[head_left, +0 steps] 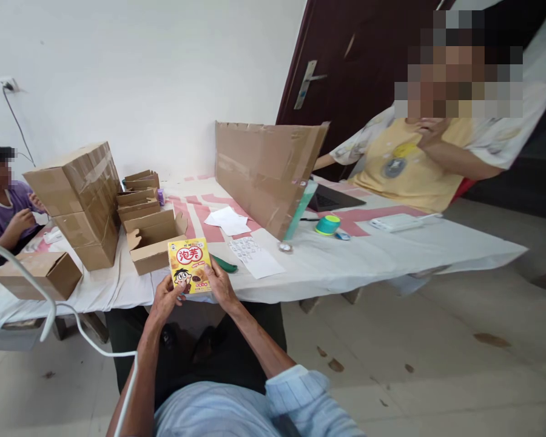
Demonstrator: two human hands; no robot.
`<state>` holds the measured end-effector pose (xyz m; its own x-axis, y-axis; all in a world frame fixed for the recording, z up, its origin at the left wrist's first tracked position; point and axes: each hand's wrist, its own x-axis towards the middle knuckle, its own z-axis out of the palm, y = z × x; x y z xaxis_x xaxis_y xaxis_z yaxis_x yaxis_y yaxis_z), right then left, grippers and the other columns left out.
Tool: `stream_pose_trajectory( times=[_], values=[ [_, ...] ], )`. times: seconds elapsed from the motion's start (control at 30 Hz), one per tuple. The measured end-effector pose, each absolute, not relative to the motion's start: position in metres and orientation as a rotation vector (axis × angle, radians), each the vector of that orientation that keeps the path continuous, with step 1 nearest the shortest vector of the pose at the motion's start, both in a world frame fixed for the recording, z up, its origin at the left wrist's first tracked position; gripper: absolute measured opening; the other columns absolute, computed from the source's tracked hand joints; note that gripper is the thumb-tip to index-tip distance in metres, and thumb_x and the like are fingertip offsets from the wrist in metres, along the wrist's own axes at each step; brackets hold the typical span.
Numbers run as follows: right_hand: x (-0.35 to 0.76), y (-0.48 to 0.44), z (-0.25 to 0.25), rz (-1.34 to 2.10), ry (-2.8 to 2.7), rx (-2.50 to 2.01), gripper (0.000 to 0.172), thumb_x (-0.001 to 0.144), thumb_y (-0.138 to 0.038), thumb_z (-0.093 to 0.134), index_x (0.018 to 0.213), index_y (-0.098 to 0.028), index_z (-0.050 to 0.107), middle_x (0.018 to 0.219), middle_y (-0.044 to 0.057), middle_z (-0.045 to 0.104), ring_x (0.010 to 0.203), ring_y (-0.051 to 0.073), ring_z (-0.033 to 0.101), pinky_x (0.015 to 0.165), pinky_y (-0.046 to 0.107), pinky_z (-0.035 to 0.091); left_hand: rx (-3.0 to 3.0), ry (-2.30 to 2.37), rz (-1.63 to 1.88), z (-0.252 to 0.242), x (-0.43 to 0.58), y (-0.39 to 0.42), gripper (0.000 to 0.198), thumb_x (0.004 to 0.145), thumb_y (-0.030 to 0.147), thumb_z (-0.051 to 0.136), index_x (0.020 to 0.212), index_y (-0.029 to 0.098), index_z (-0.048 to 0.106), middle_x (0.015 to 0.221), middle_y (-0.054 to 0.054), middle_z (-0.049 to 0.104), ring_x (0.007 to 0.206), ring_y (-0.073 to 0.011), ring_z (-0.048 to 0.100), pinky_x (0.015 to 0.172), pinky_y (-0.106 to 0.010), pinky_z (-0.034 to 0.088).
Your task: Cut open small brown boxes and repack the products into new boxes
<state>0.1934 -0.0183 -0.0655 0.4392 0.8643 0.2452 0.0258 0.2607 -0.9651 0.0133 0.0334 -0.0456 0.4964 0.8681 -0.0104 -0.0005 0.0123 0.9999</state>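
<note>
Both my hands hold up a yellow snack box (190,258) with red-and-white lettering and a cartoon face on its front. My left hand (167,298) is closed on its lower left corner, thumb over the front. On the right edge, my right hand (222,285) grips the box with its thumb pressed against the front. Just behind it on the table stands an open cardboard box (153,258), whose inside I cannot make out. A dark green object (224,264) lies partly hidden beyond my right hand.
Taped cartons (86,209) stand stacked at left, near a closed carton (36,276) and a seated person. A cardboard panel (268,176) stands upright mid-table. Paper sheets (257,258), a teal-and-yellow roll (328,225) and a laptop (337,197) lie around it. Another person sits at right. A white cable (95,349) crosses the lower left.
</note>
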Motion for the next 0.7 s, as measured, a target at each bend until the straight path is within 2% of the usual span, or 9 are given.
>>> stream_pose_trajectory(
  times=[0.17,0.33,0.53,0.7],
  values=[
    [0.19,-0.014,-0.065,0.714,-1.043,-1.19,0.078,0.094,-0.074,0.05,0.156,-0.027,0.058,0.145,0.008,0.072,0.132,0.033,0.067,0.109,0.048,0.059,1.39,0.85,0.849,-0.048,0.007,0.039,0.074,0.062,0.071,0.088,0.107,0.015,0.07,0.085,-0.008,0.078,0.061,-0.0152,0.066,0.051,-0.024,0.047],
    [0.188,-0.013,-0.062,0.682,-1.147,-1.274,0.077,0.097,-0.073,0.046,0.16,-0.029,0.054,0.137,0.007,0.075,0.138,0.033,0.062,0.112,0.051,0.056,1.388,0.859,0.87,-0.049,0.002,0.043,0.073,0.061,0.072,0.09,0.104,0.016,0.07,0.083,-0.008,0.078,0.06,-0.0161,0.066,0.051,-0.025,0.047],
    [0.187,-0.022,-0.062,0.676,-1.113,-1.202,0.081,0.097,-0.079,0.046,0.161,-0.029,0.053,0.149,0.008,0.068,0.146,0.032,0.057,0.12,0.05,0.05,1.392,0.802,0.885,-0.047,0.002,0.04,0.07,0.066,0.069,0.089,0.108,0.016,0.07,0.084,-0.007,0.077,0.063,-0.0155,0.065,0.054,-0.025,0.048],
    [0.187,-0.03,-0.066,0.709,-1.043,-1.1,0.086,0.094,-0.081,0.056,0.162,-0.029,0.053,0.159,0.008,0.062,0.149,0.034,0.055,0.124,0.051,0.047,1.395,0.748,0.889,-0.043,0.0,0.036,0.073,0.069,0.069,0.089,0.114,0.015,0.069,0.085,-0.007,0.076,0.064,-0.0159,0.065,0.055,-0.026,0.049]
  ],
)
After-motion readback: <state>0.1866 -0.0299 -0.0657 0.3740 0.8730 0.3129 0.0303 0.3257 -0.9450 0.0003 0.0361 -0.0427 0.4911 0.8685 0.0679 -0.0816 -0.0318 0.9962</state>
